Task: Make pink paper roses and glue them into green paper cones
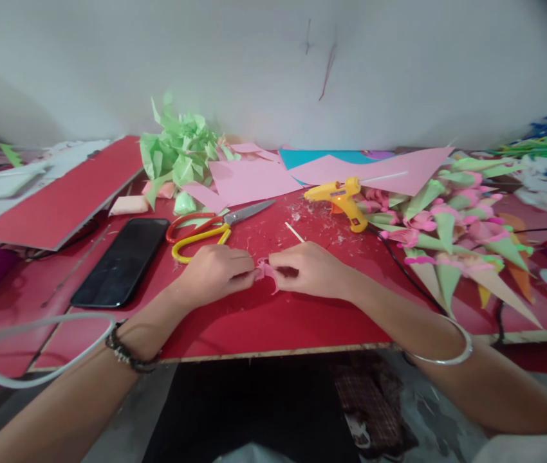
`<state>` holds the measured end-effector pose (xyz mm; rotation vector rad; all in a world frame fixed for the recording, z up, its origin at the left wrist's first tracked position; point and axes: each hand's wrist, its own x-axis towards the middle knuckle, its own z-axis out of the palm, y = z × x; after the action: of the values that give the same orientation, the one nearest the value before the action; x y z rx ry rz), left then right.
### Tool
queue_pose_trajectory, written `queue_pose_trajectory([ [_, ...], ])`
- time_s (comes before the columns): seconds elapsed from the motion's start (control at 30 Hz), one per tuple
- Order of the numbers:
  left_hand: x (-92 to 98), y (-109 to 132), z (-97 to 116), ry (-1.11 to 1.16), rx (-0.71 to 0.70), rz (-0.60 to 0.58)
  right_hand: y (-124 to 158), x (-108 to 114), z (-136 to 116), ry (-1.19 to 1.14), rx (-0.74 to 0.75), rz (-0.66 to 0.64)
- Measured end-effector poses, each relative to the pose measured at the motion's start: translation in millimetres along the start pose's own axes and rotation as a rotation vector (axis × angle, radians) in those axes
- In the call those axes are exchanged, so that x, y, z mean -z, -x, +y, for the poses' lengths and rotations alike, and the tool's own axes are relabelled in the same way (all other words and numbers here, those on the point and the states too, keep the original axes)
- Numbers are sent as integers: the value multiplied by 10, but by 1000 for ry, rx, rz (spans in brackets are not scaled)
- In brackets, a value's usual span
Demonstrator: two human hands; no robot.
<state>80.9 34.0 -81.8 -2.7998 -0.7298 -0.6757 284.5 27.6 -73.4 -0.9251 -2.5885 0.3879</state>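
Over the front middle of the red table (254, 331), both hands pinch a small, thin, crumpled pink piece (267, 270) between them. My left hand (215, 273) is closed on its left side, fingertips together. On the other side, my right hand (309, 270) grips it between thumb and fingers. Scissors (253, 210) with red and yellow handles lie just beyond my left hand. A thin white stick (295, 231) rests behind my right hand. Farther back is a yellow hot glue gun (336, 193). The fingers partly hide the pink piece.
A black phone (121, 260) lies left, near a red board (68, 190). Green tissue paper (181, 151) and pink sheets (249, 181) stand along the wall. Several paper cones with pink flowers (447, 228) are heaped right. A white cable loop (42, 382) hangs by my left forearm.
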Motion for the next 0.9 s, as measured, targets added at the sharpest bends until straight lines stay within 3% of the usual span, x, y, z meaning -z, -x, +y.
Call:
queue_pose_trajectory([
  [0.23,21,-4,10,-64,-18,46,7,10,-14,166,60,50],
  [0.5,61,-5,30,-225,-126,153,10,-16,-8,285,64,214],
  [0.9,53,5,42,-214,-95,155,9,30,-32,185,122,110],
])
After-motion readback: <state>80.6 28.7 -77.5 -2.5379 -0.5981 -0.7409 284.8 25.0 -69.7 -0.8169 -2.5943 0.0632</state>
